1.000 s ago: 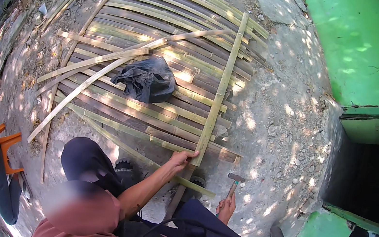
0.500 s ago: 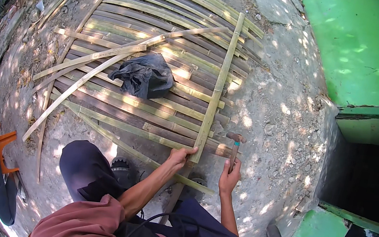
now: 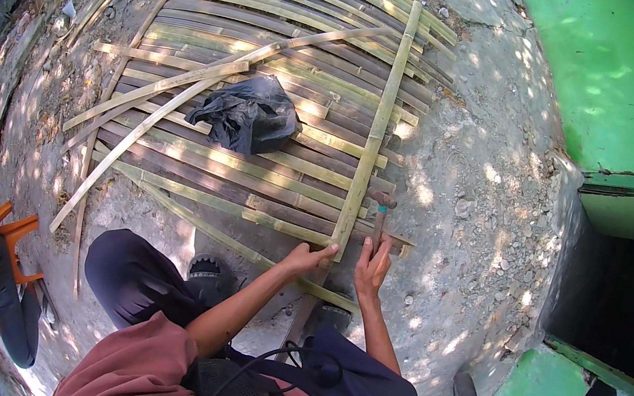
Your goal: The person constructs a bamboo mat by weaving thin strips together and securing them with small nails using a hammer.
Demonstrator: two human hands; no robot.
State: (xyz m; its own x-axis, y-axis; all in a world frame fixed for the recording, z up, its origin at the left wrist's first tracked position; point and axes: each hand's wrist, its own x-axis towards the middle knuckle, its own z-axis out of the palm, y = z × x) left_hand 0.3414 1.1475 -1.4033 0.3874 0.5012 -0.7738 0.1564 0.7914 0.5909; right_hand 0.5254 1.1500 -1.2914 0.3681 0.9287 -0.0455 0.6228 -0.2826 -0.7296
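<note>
A panel of split bamboo slats (image 3: 201, 150) lies on the ground before me, with a long pale bamboo strip (image 3: 377, 129) laid crosswise along its right side. My left hand (image 3: 306, 260) is closed at the near corner, its thumb pressed by the lower end of this strip; its other fingers are partly hidden. Just to the right, my right hand (image 3: 372, 268) grips the wooden handle of a hammer (image 3: 380, 217), whose head points away from me beside the strip. A crumpled black plastic bag (image 3: 249, 112) rests on the slats.
Loose bamboo strips (image 3: 141, 137) cross the panel's left part. Another strip (image 3: 202, 226) lies by my feet. An orange plastic chair (image 3: 10, 232) and a person's leg (image 3: 20, 318) are at the left. A green wall (image 3: 616, 87) borders the rough ground on the right.
My right hand and the hammer have moved left and forward, closer to the crosswise strip. My left hand stays at the strip's near end, while the view has shifted slightly.
</note>
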